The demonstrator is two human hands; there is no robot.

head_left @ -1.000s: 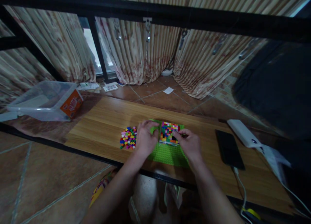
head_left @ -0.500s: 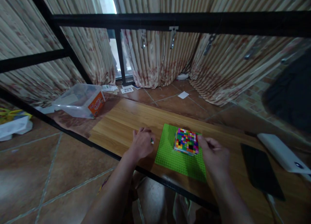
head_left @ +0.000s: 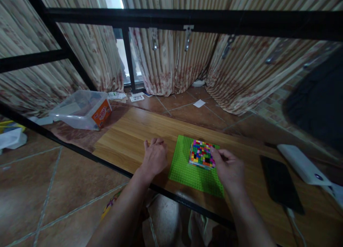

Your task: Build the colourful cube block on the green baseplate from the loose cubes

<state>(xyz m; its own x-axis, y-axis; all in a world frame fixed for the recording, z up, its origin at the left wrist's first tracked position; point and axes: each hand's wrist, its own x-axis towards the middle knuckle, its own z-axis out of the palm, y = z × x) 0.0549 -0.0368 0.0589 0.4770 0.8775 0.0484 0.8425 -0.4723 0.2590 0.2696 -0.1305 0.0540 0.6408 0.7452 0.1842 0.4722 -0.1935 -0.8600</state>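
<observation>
A long wooden tabletop [head_left: 139, 131] with a light grain runs across the view, edged by a black metal frame, over a floor of brown tiles. On the floor beyond its left end lies a clear plastic storage box [head_left: 80, 113] with an orange label on one side. Near the right end of the tabletop rest a flat black phone [head_left: 281, 184] and, past it, a white oblong power bank [head_left: 301, 163].

In the middle of the tabletop lies a bright green studded baseplate [head_left: 187, 170], flat and square to the near edge. On its far right part stands a square block of small multicoloured bricks [head_left: 202, 154], built up a few layers, with one dark gap showing in its top near the right front corner.

The left hand [head_left: 154, 157] rests on the bare wood just left of the baseplate, palm down, its fingers loosely curled under and close together; whether anything is held beneath them cannot be told. It does not touch the baseplate's edge as far as can be seen.

The right hand [head_left: 227, 168] lies over the baseplate's right side, fingers half bent, with the thumb and forefinger tips brought against the right front corner of the multicoloured block. No loose brick shows between those fingertips.
</observation>
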